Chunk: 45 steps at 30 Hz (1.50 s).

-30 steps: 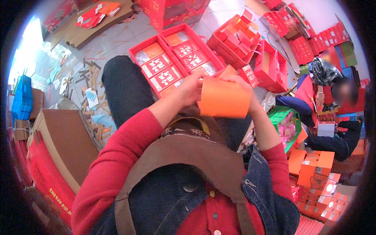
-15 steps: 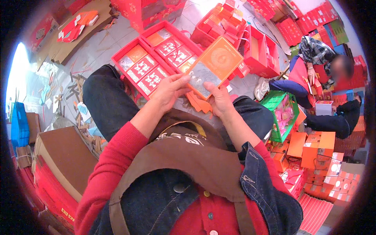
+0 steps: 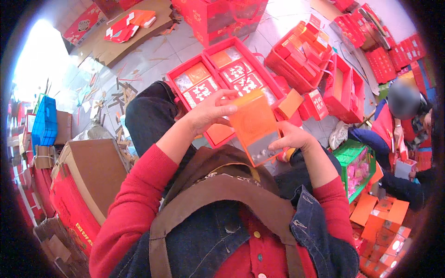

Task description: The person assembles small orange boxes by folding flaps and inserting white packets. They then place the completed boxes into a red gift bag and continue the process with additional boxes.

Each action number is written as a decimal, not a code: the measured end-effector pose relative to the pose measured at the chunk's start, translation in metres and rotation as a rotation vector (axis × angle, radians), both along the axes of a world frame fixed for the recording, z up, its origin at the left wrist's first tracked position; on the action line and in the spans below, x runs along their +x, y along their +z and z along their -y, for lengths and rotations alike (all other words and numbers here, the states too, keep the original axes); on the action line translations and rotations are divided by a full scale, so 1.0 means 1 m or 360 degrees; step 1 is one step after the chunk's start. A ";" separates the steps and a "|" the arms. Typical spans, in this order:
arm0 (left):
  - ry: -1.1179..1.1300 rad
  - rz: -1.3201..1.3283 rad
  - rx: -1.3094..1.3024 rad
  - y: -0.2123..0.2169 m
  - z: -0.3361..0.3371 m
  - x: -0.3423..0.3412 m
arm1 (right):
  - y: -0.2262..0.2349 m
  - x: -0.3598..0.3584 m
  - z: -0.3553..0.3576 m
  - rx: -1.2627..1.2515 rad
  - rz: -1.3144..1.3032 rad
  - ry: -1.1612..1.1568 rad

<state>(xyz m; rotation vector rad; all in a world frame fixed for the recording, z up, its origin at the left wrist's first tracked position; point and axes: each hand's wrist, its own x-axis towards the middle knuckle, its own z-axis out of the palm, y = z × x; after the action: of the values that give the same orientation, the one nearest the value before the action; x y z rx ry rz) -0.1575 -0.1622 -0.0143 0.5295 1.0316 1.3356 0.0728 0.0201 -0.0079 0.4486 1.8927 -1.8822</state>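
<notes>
Between my two hands is an orange box with a grey, see-through-looking lower part, tilted above my lap. My left hand holds its upper left side with thumb and fingers. My right hand grips the lower right edge, its thumb on the grey part. Just beyond, an open red gift box lies on the floor, its two halves holding red-and-white patterned packs and orange-and-grey packs. My left hand hides part of it. A small orange box shows right of the held one.
Red cartons filled with orange and red boxes stand at the far right. Beside my right knee is a green crate of pink packs. A co-worker sits at the right. Brown cardboard stands at my left.
The orange box has been tilted and turned between my hands, and it shows a side edge on top now. My view has swung left, so the surroundings sit further right.
</notes>
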 end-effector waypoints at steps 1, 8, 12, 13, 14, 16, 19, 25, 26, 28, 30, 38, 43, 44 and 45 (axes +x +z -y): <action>-0.0085 -0.0108 -0.0028 -0.002 -0.003 -0.003 | -0.004 -0.003 -0.007 0.0050 -0.0032 0.0119; 0.0207 -0.0050 -0.0336 -0.034 0.008 -0.024 | -0.037 -0.023 -0.034 -0.0137 0.0099 -0.0456; 0.1327 0.0078 -0.0421 -0.077 0.003 -0.070 | -0.030 -0.030 -0.049 -0.0127 -0.0137 -0.1235; 0.1556 -0.0044 -0.0500 -0.091 -0.001 -0.085 | -0.029 -0.028 -0.053 -0.0102 -0.0123 -0.1256; 0.1750 -0.0155 -0.0617 -0.111 -0.009 -0.099 | -0.028 -0.026 -0.055 -0.0068 -0.0102 -0.1282; 0.2137 -0.0401 -0.0851 -0.151 -0.022 -0.127 | -0.030 -0.018 -0.060 -0.0059 -0.0077 -0.1281; 0.2162 -0.0420 -0.0825 -0.197 -0.033 -0.149 | -0.032 -0.009 -0.067 -0.0115 -0.0058 -0.1243; 0.1853 -0.0038 -0.0418 -0.235 -0.032 -0.182 | -0.045 0.006 -0.084 -0.0180 -0.0062 -0.1325; 0.1842 -0.0117 -0.0352 -0.238 -0.031 -0.185 | -0.044 0.006 -0.084 -0.0185 -0.0054 -0.1310; 0.1881 -0.0258 -0.0472 -0.245 -0.030 -0.191 | -0.045 0.008 -0.083 -0.0181 -0.0038 -0.1297; 0.1985 -0.0429 -0.0660 -0.250 -0.033 -0.192 | -0.050 0.005 -0.083 -0.0216 -0.0026 -0.1251; 0.1208 -0.2001 -0.1861 -0.191 -0.053 -0.187 | -0.047 0.000 -0.073 -0.0104 0.0009 -0.1087; 0.0846 -0.1852 -0.1663 -0.200 -0.031 -0.200 | -0.038 -0.003 -0.070 -0.0125 0.0063 -0.1108; 0.0926 -0.1673 -0.1557 -0.201 -0.032 -0.198 | -0.039 -0.002 -0.069 -0.0111 0.0048 -0.1099; 0.1128 -0.1446 -0.1468 -0.202 -0.032 -0.196 | -0.040 -0.002 -0.067 -0.0097 0.0033 -0.1091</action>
<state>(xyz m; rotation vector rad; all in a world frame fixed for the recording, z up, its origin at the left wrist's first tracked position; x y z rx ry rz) -0.3537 -0.1300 -0.2165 0.0031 2.5753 0.9872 0.0711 0.0874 -0.0483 1.2116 1.7932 -2.3140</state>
